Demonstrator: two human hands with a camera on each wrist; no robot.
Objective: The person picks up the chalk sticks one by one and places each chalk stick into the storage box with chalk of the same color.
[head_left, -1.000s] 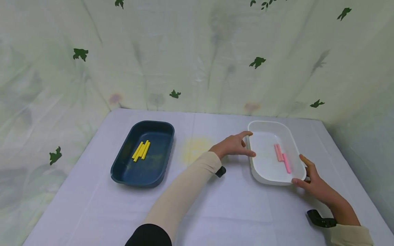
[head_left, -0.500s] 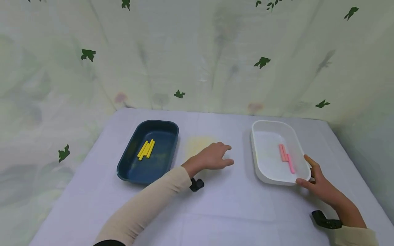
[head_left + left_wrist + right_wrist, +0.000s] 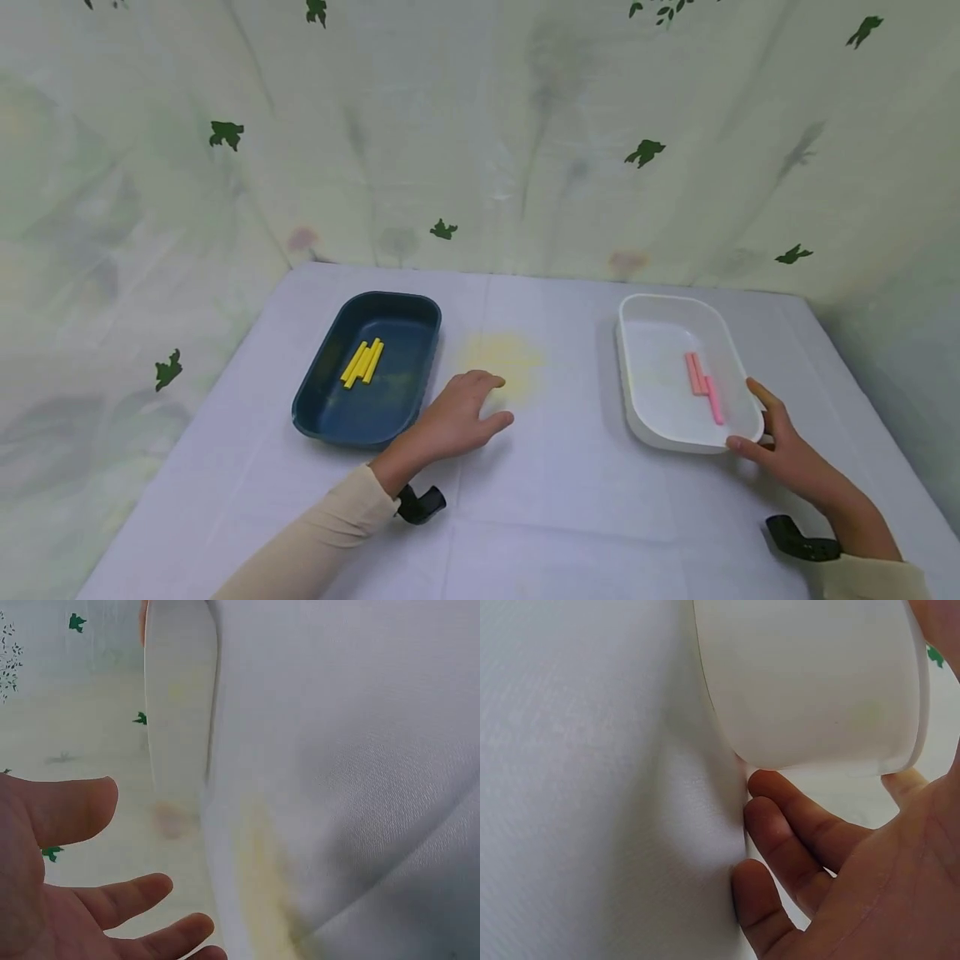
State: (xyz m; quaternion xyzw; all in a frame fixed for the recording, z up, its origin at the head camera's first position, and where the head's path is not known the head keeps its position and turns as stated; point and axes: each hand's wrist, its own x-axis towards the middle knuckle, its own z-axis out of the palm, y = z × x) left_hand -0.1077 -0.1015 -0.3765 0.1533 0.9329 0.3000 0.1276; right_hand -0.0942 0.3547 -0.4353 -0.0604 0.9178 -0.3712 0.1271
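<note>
My right hand [image 3: 787, 454] holds the near right corner of a white tray [image 3: 693, 446], thumb at the rim and fingers along its outer side. In the right wrist view, the lower fingers [image 3: 780, 840] are beside the tray wall [image 3: 810, 682], close to the cloth. Inside the tray lie two light pink chalk-like sticks [image 3: 695, 373] and a brighter pink stick [image 3: 715, 400]. My left hand [image 3: 453, 417] hovers over the table with nothing in it, fingers apart, just right of a dark blue tray [image 3: 360, 429]. Several yellow chalk-like sticks [image 3: 362, 363] lie together in that blue tray.
A white cloth [image 3: 555, 492] covers the table, with a pale yellow patch [image 3: 502, 358] between the trays. Behind the table hangs a pale curtain [image 3: 480, 142] with green leaf shapes. Each wrist bears a black device, such as the left wrist device [image 3: 422, 504].
My left hand has left the white tray's left rim and moved left and nearer, beside the blue tray. My right hand stays on the white tray. The head view has shifted slightly.
</note>
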